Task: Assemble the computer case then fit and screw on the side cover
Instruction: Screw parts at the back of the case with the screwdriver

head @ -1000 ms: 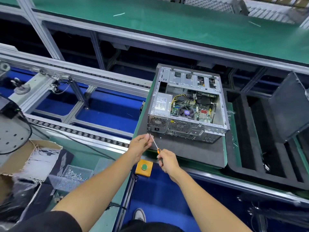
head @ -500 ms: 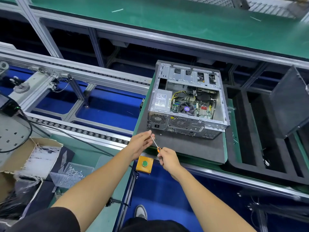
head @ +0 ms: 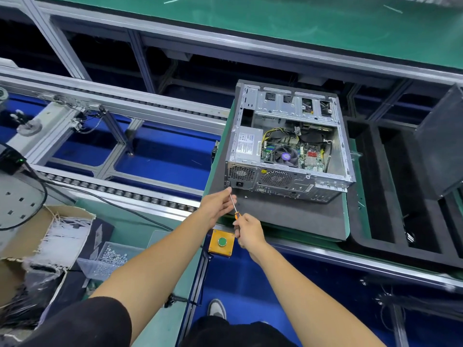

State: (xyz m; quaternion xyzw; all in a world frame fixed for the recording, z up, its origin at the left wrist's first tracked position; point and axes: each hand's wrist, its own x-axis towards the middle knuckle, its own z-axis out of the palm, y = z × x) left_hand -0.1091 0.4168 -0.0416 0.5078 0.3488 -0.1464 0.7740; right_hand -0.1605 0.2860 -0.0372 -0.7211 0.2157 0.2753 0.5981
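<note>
While case (head: 288, 146) lies open (coverless) — right hand (head: 248, 231) grips screwdriver (head: 235, 209).

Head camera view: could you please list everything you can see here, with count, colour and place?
computer case: one, grey metal, side open, on the dark mat
mat: one, dark grey, on a green pallet
side cover: one, dark grey, leaning at far right
screwdriver: one, orange handle, between the hands
push button: one, green on a yellow box, at the line's edge
screw tray: one, clear, lower left
cardboard box: one, brown, left
left hand: fingers at the screwdriver's tip
right hand: grips the handle
</note>
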